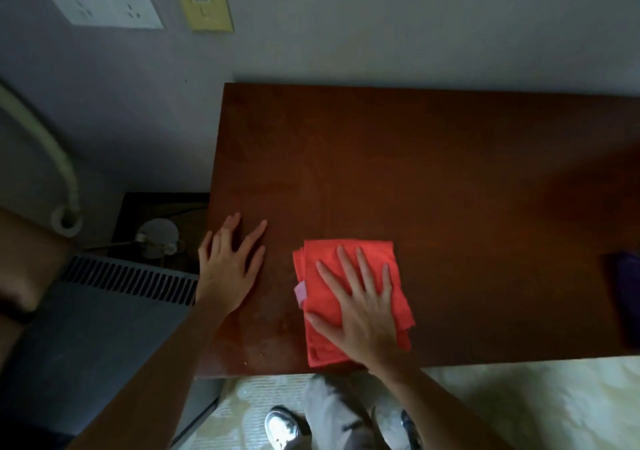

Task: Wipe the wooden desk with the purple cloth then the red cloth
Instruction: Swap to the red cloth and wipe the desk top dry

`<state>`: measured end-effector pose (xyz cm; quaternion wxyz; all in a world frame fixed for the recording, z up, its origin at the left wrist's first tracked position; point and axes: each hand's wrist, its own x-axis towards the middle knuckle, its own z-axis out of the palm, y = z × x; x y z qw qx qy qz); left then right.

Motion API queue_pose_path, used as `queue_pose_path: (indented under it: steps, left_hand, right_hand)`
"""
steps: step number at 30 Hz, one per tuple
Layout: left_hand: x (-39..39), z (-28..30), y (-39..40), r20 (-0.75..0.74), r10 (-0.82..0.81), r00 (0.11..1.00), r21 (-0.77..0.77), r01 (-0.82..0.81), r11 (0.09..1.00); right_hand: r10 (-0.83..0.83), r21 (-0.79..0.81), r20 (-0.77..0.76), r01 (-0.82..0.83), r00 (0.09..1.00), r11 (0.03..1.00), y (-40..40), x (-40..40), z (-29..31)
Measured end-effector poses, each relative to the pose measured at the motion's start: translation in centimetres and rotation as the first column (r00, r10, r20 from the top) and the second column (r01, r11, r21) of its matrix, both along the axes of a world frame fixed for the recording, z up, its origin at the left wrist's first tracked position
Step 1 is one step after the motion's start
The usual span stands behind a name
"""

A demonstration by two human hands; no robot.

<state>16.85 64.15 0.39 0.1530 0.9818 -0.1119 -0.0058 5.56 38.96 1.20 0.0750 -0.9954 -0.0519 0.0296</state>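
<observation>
The wooden desk (433,158) fills the middle and right of the view. A folded red cloth (323,274) with a small pink tag lies near the desk's front edge. My right hand (360,307) presses flat on it with fingers spread. My left hand (228,266) rests flat on the bare wood at the desk's left front corner, fingers apart, holding nothing. The purple cloth (627,290) lies at the far right edge of the view, partly cut off.
A grey unit with a slotted vent (128,279) stands left of the desk. Behind it is a dark low table (162,207) with a round object and a pale pipe (52,151). Wall sockets (100,0) hang above. My legs and shoes (284,429) are below the desk's edge.
</observation>
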Motion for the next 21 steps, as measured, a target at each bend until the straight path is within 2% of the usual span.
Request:
queue_pose_path:
  steps: [8, 13, 16, 21]
  left_hand:
    - [-0.3, -1.0, -0.2, 0.094, -0.010, 0.996, 0.051, 0.005, 0.999]
    - [-0.3, -0.9, -0.3, 0.075, -0.016, 0.997, 0.054, 0.012, 0.998]
    - [-0.2, -1.1, -0.2, 0.065, -0.021, 0.998, 0.049, 0.018, 0.999]
    - [-0.2, -1.1, -0.1, 0.070, -0.017, 0.997, 0.030, 0.015, 0.999]
  right_hand:
    - [0.083, 0.031, 0.057, -0.085, 0.995, 0.996, -0.4, 22.1, -1.0]
    - [0.084, 0.084, 0.031, -0.086, 0.996, 0.993, 1.4, 36.1, 0.1]
    - [0.087, 0.089, 0.029, -0.089, 0.996, 0.992, 2.5, 39.9, 0.0]
    - [0.093, 0.060, 0.007, -0.094, 0.996, 0.994, 2.7, 39.8, 0.2]
